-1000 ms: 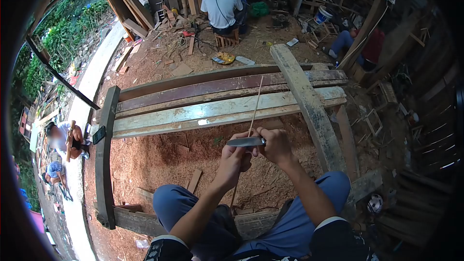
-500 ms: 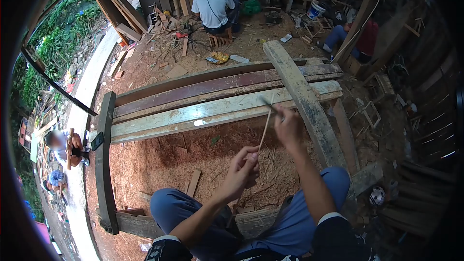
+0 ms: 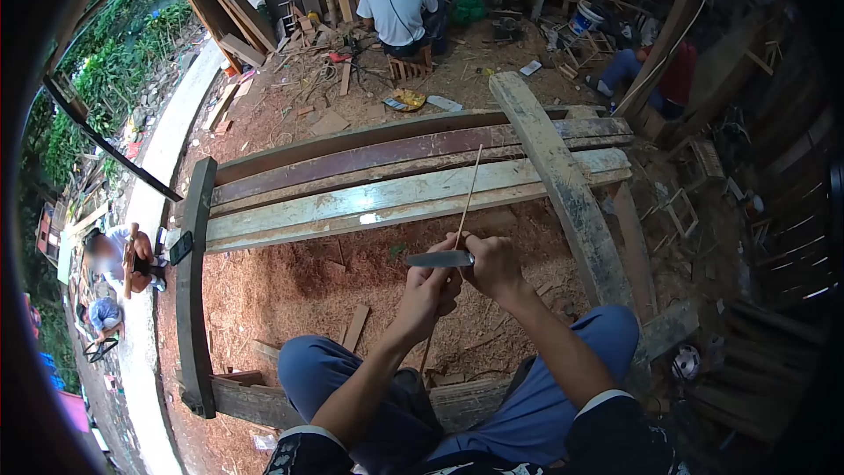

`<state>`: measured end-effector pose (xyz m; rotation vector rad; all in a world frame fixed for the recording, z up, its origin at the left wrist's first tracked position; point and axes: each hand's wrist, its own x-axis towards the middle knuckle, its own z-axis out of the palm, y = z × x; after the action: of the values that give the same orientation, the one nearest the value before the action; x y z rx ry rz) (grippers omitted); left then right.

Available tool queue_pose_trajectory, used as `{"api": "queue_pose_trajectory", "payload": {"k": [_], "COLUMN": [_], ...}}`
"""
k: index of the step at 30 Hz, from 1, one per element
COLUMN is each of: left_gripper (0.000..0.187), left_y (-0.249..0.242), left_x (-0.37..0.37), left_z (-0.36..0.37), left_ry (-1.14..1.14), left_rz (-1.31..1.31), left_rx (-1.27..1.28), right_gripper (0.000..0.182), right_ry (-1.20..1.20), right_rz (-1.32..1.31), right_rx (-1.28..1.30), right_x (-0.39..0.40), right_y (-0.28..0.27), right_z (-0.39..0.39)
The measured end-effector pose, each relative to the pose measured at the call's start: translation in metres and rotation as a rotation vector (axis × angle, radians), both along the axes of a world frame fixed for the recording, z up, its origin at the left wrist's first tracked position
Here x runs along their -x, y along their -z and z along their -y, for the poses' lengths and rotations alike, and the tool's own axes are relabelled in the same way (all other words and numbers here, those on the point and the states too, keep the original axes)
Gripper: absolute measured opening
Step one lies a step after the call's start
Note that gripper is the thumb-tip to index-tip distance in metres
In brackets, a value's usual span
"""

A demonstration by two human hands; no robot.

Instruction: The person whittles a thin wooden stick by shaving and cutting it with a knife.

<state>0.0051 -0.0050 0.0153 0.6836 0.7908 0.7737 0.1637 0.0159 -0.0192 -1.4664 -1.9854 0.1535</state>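
Observation:
Low over the ground between my knees, my left hand (image 3: 427,295) is closed around a thin wooden stick (image 3: 471,189), whose upper part slants up and away from me. My right hand (image 3: 495,269) grips a knife (image 3: 438,259), its handle hidden in the fist. The broad blade points left, lying across the stick right above my left fingers. Both hands are close together. Beyond them runs a pale plank (image 3: 352,202) of a low wooden frame.
A thick beam (image 3: 563,185) crosses the frame at right, and a dark post (image 3: 195,299) bounds it at left with a phone (image 3: 181,247) on it. Wood shavings cover the ground. A person (image 3: 400,13) sits ahead; others sit at right and far left.
My right hand has come down and left, bringing the knife from beside the stick's upper part to just above my left fingers. The view has shifted slightly.

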Motion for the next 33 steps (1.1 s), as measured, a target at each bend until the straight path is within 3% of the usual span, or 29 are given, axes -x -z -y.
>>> {"api": "queue_pose_trajectory", "payload": {"k": [8,11,13,16,19,23,28,33], "left_gripper": [0.048,0.046,0.044,0.043,0.043,0.045,0.046,0.048], "left_y": [-0.007,-0.013,-0.020,-0.014,-0.010,0.008,0.003,0.000], "left_x": [-0.002,-0.001,-0.007,-0.002,0.007,0.008,0.008,0.007], "left_z": [0.010,0.012,0.021,0.018,0.001,-0.008,-0.004,0.002], "left_ry": [0.058,0.063,0.106,0.093,0.044,0.059,0.072,0.082], "left_rz": [0.084,0.076,0.085,0.045,0.043,0.050,0.007,-0.007], "left_rx": [0.100,0.071,0.090,0.020,0.011,0.038,0.018,0.031], "right_gripper": [0.023,0.018,0.022,0.031,0.034,0.032,0.025,0.028], "right_ry": [0.097,0.228,0.438,0.505,0.317,0.035,-0.020,0.031], "right_rz": [0.022,-0.117,-0.155,0.067,-0.060,-0.041,-0.039,0.028], "right_rx": [-0.066,-0.063,-0.033,-0.001,0.222,0.010,-0.031,-0.171], "right_x": [-0.015,-0.029,-0.060,-0.084,-0.049,-0.004,0.000,-0.003], "right_y": [0.012,0.022,0.021,0.000,-0.014,0.003,0.013,0.015], "right_z": [-0.007,-0.014,-0.030,-0.038,-0.025,-0.008,-0.011,-0.012]}}
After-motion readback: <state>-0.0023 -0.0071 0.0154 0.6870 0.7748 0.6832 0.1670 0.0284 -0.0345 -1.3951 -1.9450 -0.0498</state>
